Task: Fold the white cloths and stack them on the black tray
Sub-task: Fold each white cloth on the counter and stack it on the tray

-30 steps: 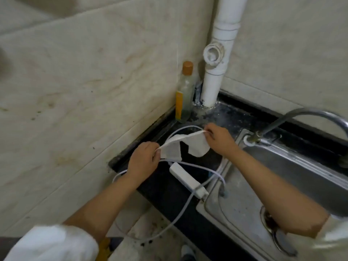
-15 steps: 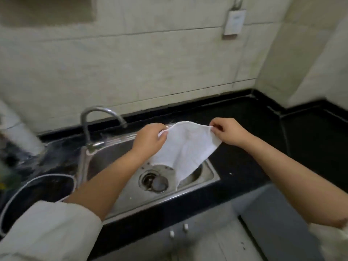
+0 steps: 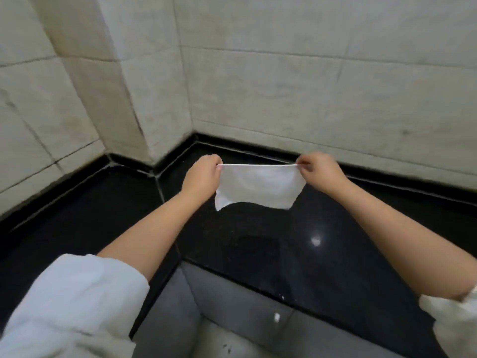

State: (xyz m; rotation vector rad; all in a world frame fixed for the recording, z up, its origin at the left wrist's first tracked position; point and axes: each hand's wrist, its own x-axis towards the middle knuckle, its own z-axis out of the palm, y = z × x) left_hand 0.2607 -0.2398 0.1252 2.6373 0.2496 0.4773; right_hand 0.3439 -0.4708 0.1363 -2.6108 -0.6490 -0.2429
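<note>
Stretching between both hands, a small white rectangular cloth [image 3: 258,186] hangs in the air above a glossy black stone countertop [image 3: 271,241], its top edge pulled into a taut, nearly level line. The left hand [image 3: 202,177] pinches the cloth's upper left corner with its fingers curled inward, and the right hand [image 3: 318,171] pinches the upper right corner the same way. The cloth's body drapes loosely below the held edge, the lower left corner dipping lowest; the bottom edge seems to hang clear of the countertop, though the angle makes that hard to judge. Both forearms reach forward, bare up to rolled white sleeves [image 3: 69,306] at the bottom corners of the view. The countertop runs into a corner where pale beige tiled walls [image 3: 309,86] meet, with a black raised stone strip [image 3: 258,148] along their base. Below the counter's front edge stands a grey cabinet front [image 3: 219,306].
</note>
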